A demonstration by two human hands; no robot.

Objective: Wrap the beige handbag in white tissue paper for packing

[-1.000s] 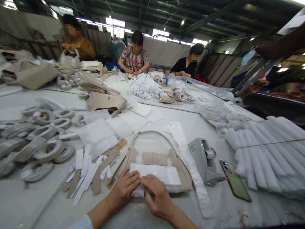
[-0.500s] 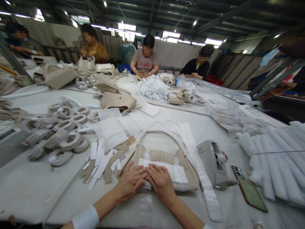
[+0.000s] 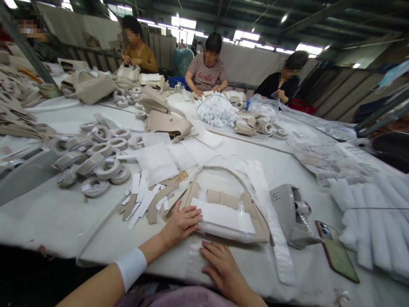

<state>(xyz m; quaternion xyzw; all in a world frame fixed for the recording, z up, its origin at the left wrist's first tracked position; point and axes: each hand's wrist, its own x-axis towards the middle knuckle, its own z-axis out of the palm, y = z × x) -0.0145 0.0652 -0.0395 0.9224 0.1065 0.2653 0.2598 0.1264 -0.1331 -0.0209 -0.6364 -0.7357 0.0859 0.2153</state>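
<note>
A beige handbag [image 3: 260, 217] lies flat before me, its strap arched away from me. Across its front is a white sheet [image 3: 226, 216], with clear plastic film about it. My left hand [image 3: 183, 221] rests on the bag's left end and the sheet's edge, fingers stretched out. Nearer the table edge, my right hand [image 3: 220, 264] lies with its fingers apart on or just over a clear plastic piece [image 3: 194, 260], off the bag. Left of the bag are loose white and beige strips [image 3: 143, 204].
To the right stand a grey tape dispenser [image 3: 289, 217], a phone [image 3: 338, 251] and bundled white foam rolls [image 3: 367, 217]. A long white wrapped strip [image 3: 271, 221] runs beside the bag. Coiled beige straps [image 3: 107, 168] are heaped at left. Several co-workers [image 3: 207, 68] sit across the table.
My right hand has come off the bag's sheet toward me and down to the plastic near the table edge. My left hand stays on the bag. The view has shifted slightly.
</note>
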